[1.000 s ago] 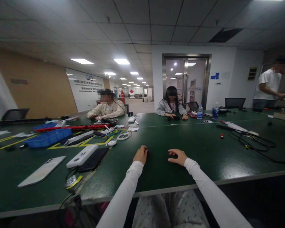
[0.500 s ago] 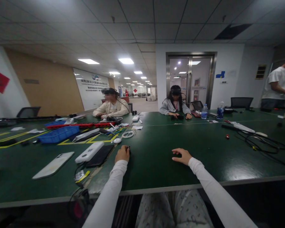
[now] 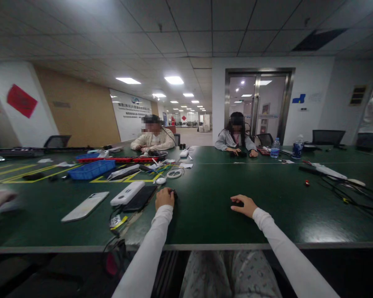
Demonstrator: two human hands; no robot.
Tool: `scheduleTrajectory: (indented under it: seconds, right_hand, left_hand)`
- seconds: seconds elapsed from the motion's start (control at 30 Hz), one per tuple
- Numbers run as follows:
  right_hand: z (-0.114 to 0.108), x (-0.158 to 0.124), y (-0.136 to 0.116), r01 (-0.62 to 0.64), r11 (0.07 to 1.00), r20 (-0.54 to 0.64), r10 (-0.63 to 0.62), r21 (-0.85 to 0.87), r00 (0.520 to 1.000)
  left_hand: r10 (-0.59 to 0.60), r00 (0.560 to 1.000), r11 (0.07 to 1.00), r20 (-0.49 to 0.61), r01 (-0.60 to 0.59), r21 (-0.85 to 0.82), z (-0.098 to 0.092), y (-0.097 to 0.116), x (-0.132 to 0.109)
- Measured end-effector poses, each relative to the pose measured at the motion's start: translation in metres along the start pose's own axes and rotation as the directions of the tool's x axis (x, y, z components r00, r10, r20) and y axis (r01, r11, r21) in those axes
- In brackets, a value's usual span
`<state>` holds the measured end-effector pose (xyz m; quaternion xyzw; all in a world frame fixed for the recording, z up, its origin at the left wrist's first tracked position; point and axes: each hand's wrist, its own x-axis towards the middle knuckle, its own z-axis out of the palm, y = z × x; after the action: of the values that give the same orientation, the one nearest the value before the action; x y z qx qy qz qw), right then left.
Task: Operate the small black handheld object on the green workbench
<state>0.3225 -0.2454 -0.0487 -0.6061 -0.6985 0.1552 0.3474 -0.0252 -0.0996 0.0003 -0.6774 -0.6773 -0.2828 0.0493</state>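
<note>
My left hand [image 3: 165, 199] rests on the green tabletop [image 3: 205, 219] with its fingers curled. A small dark object [image 3: 175, 193] shows at its fingertips; the hand hides most of it, so its kind is unclear. To the right, my right hand [image 3: 245, 206] lies on the table, fingers bent but apart from the thumb, with nothing seen in it. Left of my left hand are a dark flat pad [image 3: 140, 198], a white power bank-like device [image 3: 128, 193] and a white phone [image 3: 86, 206].
A blue tray [image 3: 92, 170], a cable coil [image 3: 174, 174] and scattered papers lie farther left. Black cables [image 3: 349, 194] cross the right side. Two people sit opposite, near water bottles [image 3: 275, 148]. Another person's blurred hand [image 3: 0, 200] is at the left edge.
My view has turned slightly left, so everything sits farther right. Both my hands keep nearly the same pose. The other person's hand at the left edge has come farther into view.
</note>
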Motion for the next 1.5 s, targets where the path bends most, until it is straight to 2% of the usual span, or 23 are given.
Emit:
scheduleTrajectory:
  seconds: [0.53,1.3,1.5]
  right_hand:
    - [-0.002,0.001,0.001,0.006,1.0,0.0,-0.006,-0.001,1.0]
    - [-0.003,0.001,-0.002,0.012,0.999,-0.009,-0.013,-0.034,1.0]
    - [-0.003,0.001,-0.002,-0.006,0.999,0.004,0.006,-0.039,1.0]
  left_hand:
    - [0.018,0.993,0.999,0.113,-0.024,0.049,0.004,0.0,0.002]
    - [0.067,0.985,0.993,0.16,-0.082,0.087,0.004,0.002,0.0]
    - [0.138,0.975,0.986,0.174,-0.152,0.068,0.007,0.018,-0.01]
